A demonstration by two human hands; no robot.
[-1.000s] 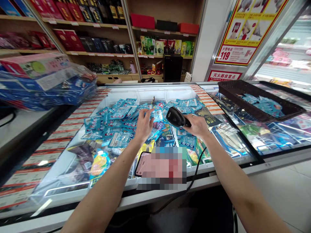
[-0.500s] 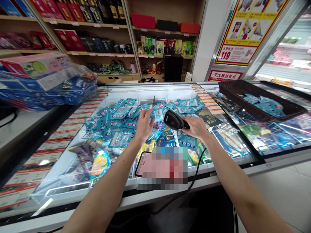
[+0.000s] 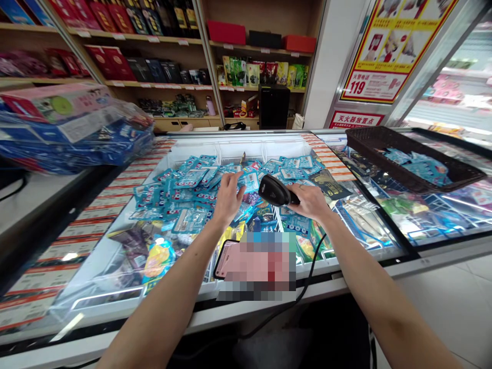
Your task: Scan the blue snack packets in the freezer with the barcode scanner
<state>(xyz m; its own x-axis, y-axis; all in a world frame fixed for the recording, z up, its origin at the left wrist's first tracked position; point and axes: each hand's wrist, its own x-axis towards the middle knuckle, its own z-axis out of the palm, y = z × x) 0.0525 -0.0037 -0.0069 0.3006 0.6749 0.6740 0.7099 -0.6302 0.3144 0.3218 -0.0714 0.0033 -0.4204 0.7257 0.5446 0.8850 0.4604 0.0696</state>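
My right hand is closed around the handle of a black barcode scanner, its head pointing left. A black cable runs down from near my right wrist. Just left of the scanner, my left hand has bent fingers, with finger and thumb at the left edge of a small blue packet bearing a white barcode label. Many similar blue packets lie heaped on the glass top around both hands. Between my forearms lies a phone, its right part blurred out.
A dark woven basket holding blue packets stands at the right on the freezer top. Plastic-wrapped boxes are stacked at the left. Frozen goods show through the glass lid. Behind stand shelves with boxes and bottles.
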